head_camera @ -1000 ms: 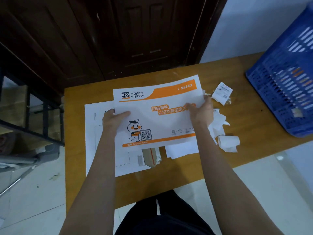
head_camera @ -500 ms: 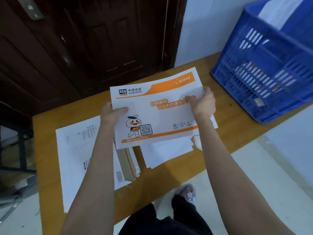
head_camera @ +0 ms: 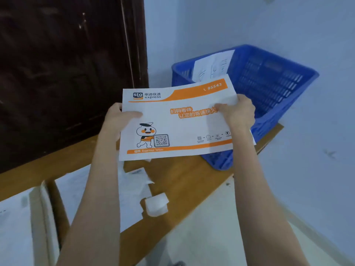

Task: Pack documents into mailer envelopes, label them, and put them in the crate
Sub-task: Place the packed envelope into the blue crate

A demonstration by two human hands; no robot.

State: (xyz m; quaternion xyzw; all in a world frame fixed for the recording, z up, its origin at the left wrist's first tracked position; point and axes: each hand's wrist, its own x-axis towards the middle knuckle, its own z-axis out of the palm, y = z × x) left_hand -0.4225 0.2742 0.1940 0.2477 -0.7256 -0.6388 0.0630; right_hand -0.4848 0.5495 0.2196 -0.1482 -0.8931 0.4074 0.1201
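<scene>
— Above the worktop's [head_camera: 182, 181] right end, what is held?

— A white-and-orange mailer envelope [head_camera: 176, 120], printed face up, lifted clear of the wood and overlapping the near rim of the blue crate [head_camera: 272, 87], which stands on the worktop's far right corner.

— Where do the fingers sit?

— The left hand [head_camera: 117, 121] grips the envelope's left edge, thumb on the printed face, fingers curled underneath. The right hand [head_camera: 238, 112] pinches the right edge near the upper corner, thumb on top across the orange lettering, the other fingers hidden behind the sheet.

— Anything in the crate?

— A white sheet [head_camera: 213, 66] leans against its far wall.

— And below the arms?

— Loose white papers [head_camera: 132, 189] and a small roll of label paper [head_camera: 156, 204] lie near the worktop's front edge, blurred; a cardboard piece [head_camera: 38, 217] rests at the left. A dark wooden door [head_camera: 67, 64] stands behind.
</scene>
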